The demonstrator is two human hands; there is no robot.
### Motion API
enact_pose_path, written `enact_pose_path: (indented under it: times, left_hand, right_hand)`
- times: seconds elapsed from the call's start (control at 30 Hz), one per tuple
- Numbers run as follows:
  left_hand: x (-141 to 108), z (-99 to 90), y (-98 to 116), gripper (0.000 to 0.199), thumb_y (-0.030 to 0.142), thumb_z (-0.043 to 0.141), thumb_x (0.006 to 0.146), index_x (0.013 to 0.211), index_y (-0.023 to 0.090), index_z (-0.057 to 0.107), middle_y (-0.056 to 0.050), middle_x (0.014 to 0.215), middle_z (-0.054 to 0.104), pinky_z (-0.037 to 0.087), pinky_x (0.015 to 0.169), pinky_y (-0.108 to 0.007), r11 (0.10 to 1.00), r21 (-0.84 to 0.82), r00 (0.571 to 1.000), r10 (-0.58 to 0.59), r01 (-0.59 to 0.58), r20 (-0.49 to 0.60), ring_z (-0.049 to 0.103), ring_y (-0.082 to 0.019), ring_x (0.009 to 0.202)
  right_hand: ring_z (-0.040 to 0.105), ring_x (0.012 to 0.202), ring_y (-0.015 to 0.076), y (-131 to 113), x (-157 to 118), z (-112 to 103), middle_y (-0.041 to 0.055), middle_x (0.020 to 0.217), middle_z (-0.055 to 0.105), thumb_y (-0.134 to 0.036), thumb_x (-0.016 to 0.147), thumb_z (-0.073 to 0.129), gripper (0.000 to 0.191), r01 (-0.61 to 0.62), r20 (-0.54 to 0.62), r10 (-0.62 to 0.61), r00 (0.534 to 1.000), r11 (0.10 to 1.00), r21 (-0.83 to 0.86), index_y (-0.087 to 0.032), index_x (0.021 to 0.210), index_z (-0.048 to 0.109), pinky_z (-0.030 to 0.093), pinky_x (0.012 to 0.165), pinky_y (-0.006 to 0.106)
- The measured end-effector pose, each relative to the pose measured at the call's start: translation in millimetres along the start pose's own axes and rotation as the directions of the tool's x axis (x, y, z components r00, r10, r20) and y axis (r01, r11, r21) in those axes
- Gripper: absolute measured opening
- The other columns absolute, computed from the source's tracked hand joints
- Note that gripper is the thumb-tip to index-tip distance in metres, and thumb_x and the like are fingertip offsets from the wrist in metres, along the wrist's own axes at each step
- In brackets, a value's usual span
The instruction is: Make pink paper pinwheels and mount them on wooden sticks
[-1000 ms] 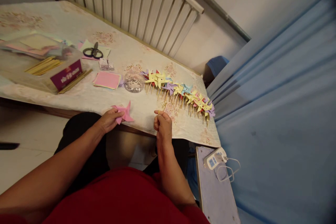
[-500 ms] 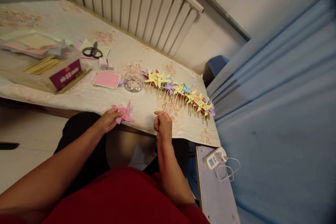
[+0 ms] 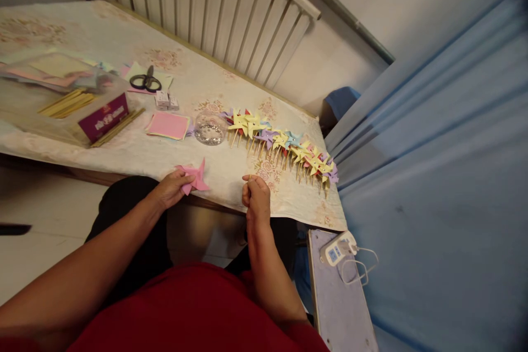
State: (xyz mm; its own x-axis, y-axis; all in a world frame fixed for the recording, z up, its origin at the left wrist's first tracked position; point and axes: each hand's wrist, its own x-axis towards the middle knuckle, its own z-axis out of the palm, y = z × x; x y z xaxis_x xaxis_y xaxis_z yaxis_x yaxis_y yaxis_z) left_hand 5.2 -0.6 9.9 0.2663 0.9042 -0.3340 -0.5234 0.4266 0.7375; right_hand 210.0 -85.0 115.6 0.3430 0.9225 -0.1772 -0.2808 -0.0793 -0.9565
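Between the thumb and fingers of my left hand (image 3: 171, 187), a pink paper pinwheel (image 3: 196, 177) is pinched over the table's front edge. My right hand (image 3: 257, 195) is closed, thumb against the curled fingers, to the right of the pinwheel and apart from it. What it grips, if anything, is too small to make out. Beyond the hands lies a row of finished paper pinwheels (image 3: 280, 140) on sticks, in yellow, purple, blue and red. A round clear dish (image 3: 210, 142) of small shiny pieces sits beside a stack of pink paper squares (image 3: 168, 125).
Black-handled scissors (image 3: 146, 82) lie on paper sheets behind two small white boxes (image 3: 162, 100). A clear plastic box (image 3: 70, 129) with wooden sticks stands at the left. A low stool (image 3: 342, 308) at the right carries a white power adapter (image 3: 338, 248) and cable.
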Motion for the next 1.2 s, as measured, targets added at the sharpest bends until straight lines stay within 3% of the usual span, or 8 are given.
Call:
enact_pose_path:
  times: [0.23,0.5,0.9,1.2]
  left_hand:
    - [-0.6,1.2,0.2,0.022,0.006,0.081,0.060,0.071,0.012,0.063,-0.002,0.063,0.066,0.054,0.054,-0.019,1.000,-0.011,1.000,0.003,-0.004,-0.018,0.061,-0.011,0.054]
    - [-0.1,-0.4,0.0,0.017,0.007,0.078,0.066,0.075,0.014,0.066,-0.003,0.068,0.067,0.056,0.059,-0.023,0.999,0.038,1.000,-0.001,0.001,-0.006,0.063,-0.013,0.057]
    - [2.8,-5.2,-3.3,0.015,0.013,0.081,0.064,0.072,0.013,0.068,-0.003,0.068,0.067,0.055,0.061,-0.022,0.999,0.035,0.999,0.011,-0.012,0.045,0.060,-0.012,0.059]
    - [1.2,-3.3,-2.0,0.019,0.013,0.083,0.062,0.076,0.011,0.070,-0.004,0.071,0.070,0.057,0.063,-0.021,1.000,0.021,0.999,0.016,-0.016,0.038,0.064,-0.012,0.061]
  right_hand:
    - [0.022,0.034,0.0037,0.1,-2.9,0.4,-0.0110,0.046,0.047,-0.028,0.070,0.054,0.022,0.005,0.016,-0.005,1.000,1.000,0.015,-0.017,0.089,0.061,0.013,0.038,0.019]
    - [0.021,0.034,0.0040,1.1,-0.5,-0.8,-0.0113,0.044,0.043,-0.032,0.073,0.055,0.018,0.001,0.003,-0.001,1.000,1.000,-0.010,-0.018,0.084,0.060,0.012,0.038,0.019]
    - [0.035,0.043,0.0041,1.7,-1.8,-1.9,-0.0069,0.062,0.056,-0.030,0.073,0.059,0.037,0.088,-0.021,-0.089,0.996,0.995,-0.054,-0.015,0.106,0.068,0.024,0.042,0.019]
    - [0.031,0.040,0.0049,0.1,-5.5,0.0,-0.0071,0.056,0.057,-0.028,0.071,0.056,0.035,0.068,-0.009,-0.068,0.998,0.996,-0.056,-0.014,0.101,0.066,0.018,0.040,0.019]
